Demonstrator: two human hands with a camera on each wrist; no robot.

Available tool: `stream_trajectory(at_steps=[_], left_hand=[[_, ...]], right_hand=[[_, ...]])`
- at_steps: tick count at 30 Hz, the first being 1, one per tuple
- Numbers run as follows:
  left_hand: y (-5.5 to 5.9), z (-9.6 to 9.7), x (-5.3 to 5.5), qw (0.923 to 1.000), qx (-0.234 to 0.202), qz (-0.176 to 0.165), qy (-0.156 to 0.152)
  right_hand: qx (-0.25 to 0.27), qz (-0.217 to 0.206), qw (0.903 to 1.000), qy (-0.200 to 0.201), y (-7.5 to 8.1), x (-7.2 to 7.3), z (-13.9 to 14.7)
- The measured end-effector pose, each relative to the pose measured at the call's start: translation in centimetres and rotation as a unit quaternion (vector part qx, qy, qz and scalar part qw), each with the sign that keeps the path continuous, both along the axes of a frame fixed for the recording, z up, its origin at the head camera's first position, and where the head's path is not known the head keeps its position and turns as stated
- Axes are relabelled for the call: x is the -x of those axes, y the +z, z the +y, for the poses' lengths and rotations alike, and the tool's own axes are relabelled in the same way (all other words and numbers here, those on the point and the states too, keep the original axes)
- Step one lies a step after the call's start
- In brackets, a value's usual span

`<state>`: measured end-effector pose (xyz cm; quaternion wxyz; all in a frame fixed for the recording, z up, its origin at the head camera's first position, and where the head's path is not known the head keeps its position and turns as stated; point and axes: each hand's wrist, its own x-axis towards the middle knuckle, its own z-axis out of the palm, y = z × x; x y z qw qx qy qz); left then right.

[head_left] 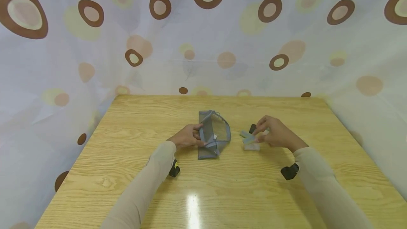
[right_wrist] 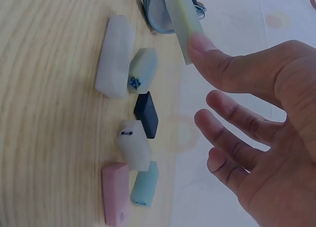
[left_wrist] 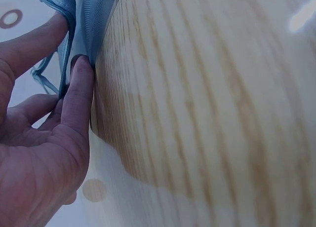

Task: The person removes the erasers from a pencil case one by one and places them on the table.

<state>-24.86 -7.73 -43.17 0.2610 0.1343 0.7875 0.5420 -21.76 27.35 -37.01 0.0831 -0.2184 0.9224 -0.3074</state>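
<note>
A grey-blue mesh pouch (head_left: pixel 207 133) with a drawstring lies on the table, its mouth held apart. My left hand (head_left: pixel 187 137) grips the pouch's near edge, thumb above and fingers below, as the left wrist view also shows. Over the small blocks to the right, my right hand (head_left: pixel 277 133) pinches a pale yellow-green eraser (right_wrist: pixel 181 19) with the thumb in front. Beneath it lie a long white eraser (right_wrist: pixel 114 59), a green one with a blue mark (right_wrist: pixel 143 69) and a black one (right_wrist: pixel 146 116). Something whitish shows inside the pouch.
Closer to the right wrist lie a small white eraser (right_wrist: pixel 134 147) with dark dots, a pink eraser (right_wrist: pixel 115 192) and a teal one (right_wrist: pixel 145 184). A wooden table (head_left: pixel 235 193) carries everything. White curtain (head_left: pixel 203 70) with brown and peach spots hangs behind and at both sides.
</note>
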Motion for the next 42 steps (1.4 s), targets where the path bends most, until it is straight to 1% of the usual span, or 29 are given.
stream_trajectory(at_steps=[7, 10, 16, 19, 23, 26, 28, 34, 39, 42], left_hand=[[0.0, 0.2, 0.0, 1.0, -0.004, -0.001, 0.001], [0.2, 0.2, -0.1, 1.0, -0.001, 0.0, 0.002], [0.1, 0.1, -0.1, 0.9998, -0.015, -0.01, 0.003], [0.0, 0.0, -0.1, 0.9998, -0.017, -0.011, 0.004], [0.0, 0.0, -0.1, 0.9998, -0.014, -0.013, 0.004], [0.1, 0.0, -0.1, 0.9998, -0.012, -0.013, 0.003], [0.1, -0.1, -0.1, 0.9999, -0.011, -0.011, 0.002], [0.2, 0.0, -0.1, 0.9998, -0.018, -0.012, -0.001], [0.3, 0.0, -0.2, 0.9998, -0.017, -0.014, -0.002], [0.1, 0.0, -0.1, 0.9998, -0.016, -0.013, 0.002]], right_hand=[[-0.016, 0.005, 0.9999, 0.005, -1.0, -1.1, 1.1], [-0.012, 0.002, 0.9999, 0.002, -1.3, -1.4, 1.4], [0.007, -0.005, 0.9999, 0.012, -1.6, -1.9, 1.7], [0.009, -0.01, 0.9998, 0.016, -1.8, -2.1, 1.9], [0.001, -0.006, 0.9998, 0.018, -2.1, -2.2, 2.2], [-0.003, -0.011, 0.9999, 0.012, -2.2, -2.2, 2.2], [-0.001, -0.021, 0.9998, 0.005, -2.3, -2.3, 2.2], [-0.002, -0.04, 0.9991, -0.014, -2.4, -2.4, 2.1], [0.005, -0.074, 0.9966, -0.035, -2.7, -2.6, 2.2], [0.013, -0.087, 0.9952, -0.044, -3.0, -2.6, 2.3]])
